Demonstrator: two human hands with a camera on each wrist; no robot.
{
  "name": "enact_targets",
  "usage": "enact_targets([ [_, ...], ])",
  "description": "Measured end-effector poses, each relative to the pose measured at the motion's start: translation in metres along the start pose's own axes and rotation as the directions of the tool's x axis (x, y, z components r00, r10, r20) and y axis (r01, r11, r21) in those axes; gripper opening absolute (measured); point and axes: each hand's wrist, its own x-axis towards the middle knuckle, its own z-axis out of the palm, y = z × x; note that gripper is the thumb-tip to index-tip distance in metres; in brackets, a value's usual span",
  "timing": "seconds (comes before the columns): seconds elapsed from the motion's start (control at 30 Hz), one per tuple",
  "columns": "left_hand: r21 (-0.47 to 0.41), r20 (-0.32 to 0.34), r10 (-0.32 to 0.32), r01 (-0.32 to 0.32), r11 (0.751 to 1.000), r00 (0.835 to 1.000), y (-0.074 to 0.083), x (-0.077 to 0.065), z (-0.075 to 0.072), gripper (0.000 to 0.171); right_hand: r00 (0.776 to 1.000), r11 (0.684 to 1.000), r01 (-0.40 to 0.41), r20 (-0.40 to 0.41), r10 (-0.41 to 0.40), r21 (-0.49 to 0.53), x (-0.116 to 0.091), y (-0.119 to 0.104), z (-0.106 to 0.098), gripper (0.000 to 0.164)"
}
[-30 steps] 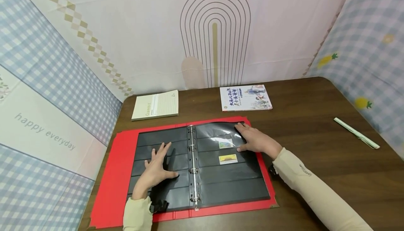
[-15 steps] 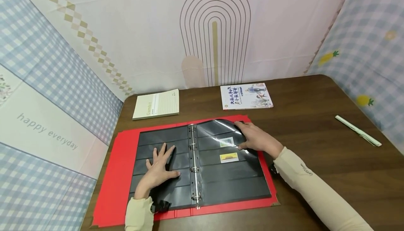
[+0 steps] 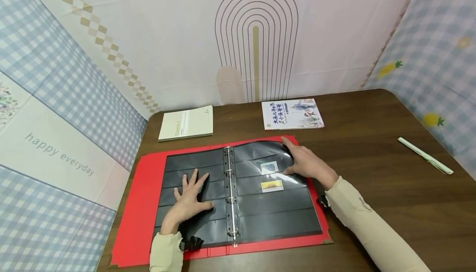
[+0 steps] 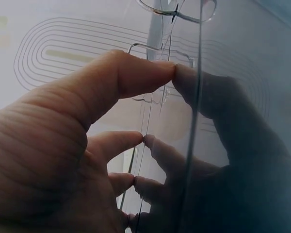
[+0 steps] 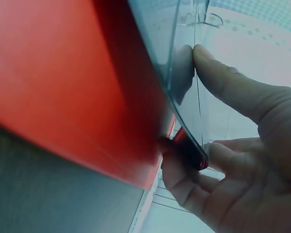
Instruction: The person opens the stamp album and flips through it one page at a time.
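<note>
A red ring binder [image 3: 130, 206] lies spread on the table, with black pocket pages on both sides of its metal rings [image 3: 231, 197]. Two stamps, one bluish [image 3: 269, 167] and one yellow [image 3: 272, 186], sit in strips of the right page [image 3: 275, 222]. My left hand [image 3: 187, 204] rests with spread fingers on the left page [image 3: 195, 160]; its fingertips meet their reflections in the left wrist view. At the right page's far outer corner, my right hand [image 3: 308, 162] holds the bowed-up sheet. The right wrist view shows the thumb [image 5: 223, 77] on its face and fingers reaching beneath its edge.
Behind the binder lie a cream notebook [image 3: 186, 123] at left and a white illustrated booklet [image 3: 293, 114] at right. A pale green pen-like stick [image 3: 425, 155] lies near the table's right edge. A patterned cloth [image 3: 186, 36] hangs behind the table.
My right hand has moved its fingers farther over the page's outer corner, and the corner bows up more with the glare shifting across it. My left hand stays in place.
</note>
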Motion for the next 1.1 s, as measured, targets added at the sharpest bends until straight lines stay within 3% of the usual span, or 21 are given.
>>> enact_targets([
  [0.23, 0.002, 0.002, -0.003, 0.003, 1.0, 1.0, 0.0, 0.001, -0.001, 0.093, 0.998, 0.997, 0.066, -0.024, -0.065, 0.046, -0.003, 0.006, -0.004, 0.095],
  [0.47, 0.005, -0.001, -0.01, 0.01, 1.0, 1.0, -0.002, 0.002, -0.001, 0.092, 0.998, 0.996, 0.062, -0.027, -0.061, 0.067, -0.012, 0.009, 0.001, 0.093],
  [0.8, 0.006, 0.001, -0.016, 0.016, 1.0, 1.0, 0.0, 0.001, -0.001, 0.093, 0.991, 0.982, 0.124, -0.066, -0.116, 0.143, -0.027, 0.01, 0.0, 0.092],
  [0.97, 0.005, -0.004, -0.019, 0.019, 1.0, 1.0, 0.0, 0.001, -0.001, 0.093, 0.994, 0.974, 0.084, -0.092, -0.066, 0.211, -0.036, 0.006, -0.004, 0.096],
  [1.1, 0.004, -0.008, -0.016, 0.016, 1.0, 1.0, 0.001, 0.001, -0.001, 0.093, 0.998, 0.965, 0.004, -0.056, 0.011, 0.263, -0.044, 0.0, -0.008, 0.097],
])
